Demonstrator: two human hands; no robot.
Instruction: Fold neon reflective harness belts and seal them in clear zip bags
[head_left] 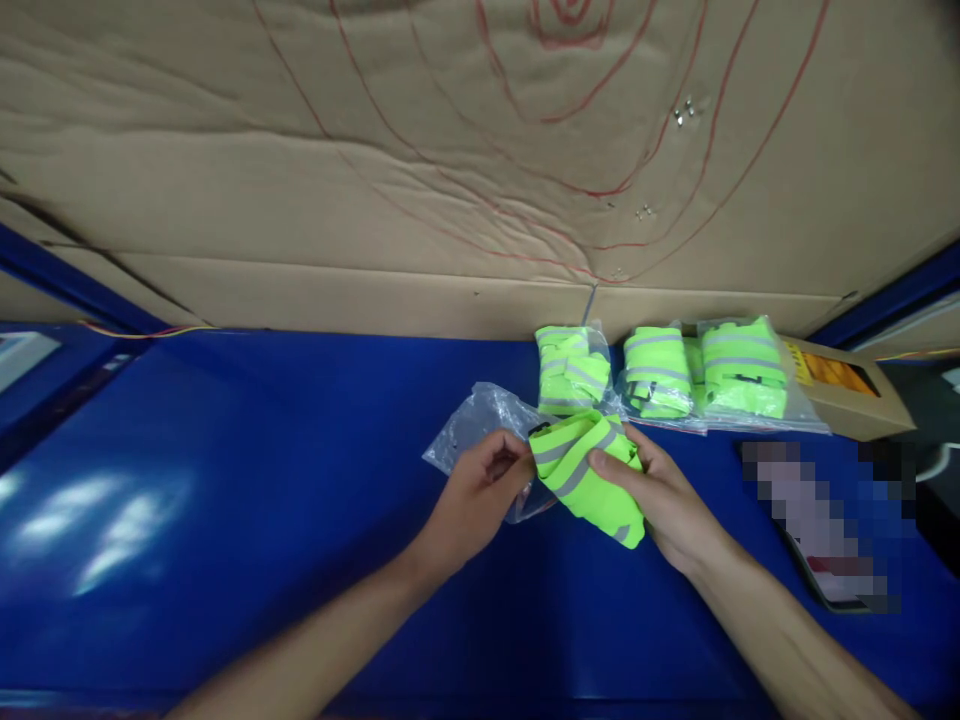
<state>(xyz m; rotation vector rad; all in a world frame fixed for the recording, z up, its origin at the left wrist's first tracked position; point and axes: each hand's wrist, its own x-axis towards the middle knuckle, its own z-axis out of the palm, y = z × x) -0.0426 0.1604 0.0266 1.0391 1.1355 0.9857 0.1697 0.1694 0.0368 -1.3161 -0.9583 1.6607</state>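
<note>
My right hand (pixel 660 495) is wrapped round a folded neon-green vest with grey reflective stripes (pixel 581 470), held just above the blue table (pixel 225 500). My left hand (pixel 480 495) pinches the mouth of a clear plastic bag (pixel 480 420) that lies crumpled to the left of the vest. The vest's upper end touches the bag's opening. Both hands are closed on what they hold.
Three bagged green vests (pixel 574 370) (pixel 658 372) (pixel 746 368) lie in a row behind my hands, against a cardboard wall (pixel 450 150) marked with red curves. A tan box (pixel 844 385) sits at the far right, and a flat blurred-out item (pixel 825 530) lies on the table near my right forearm.
</note>
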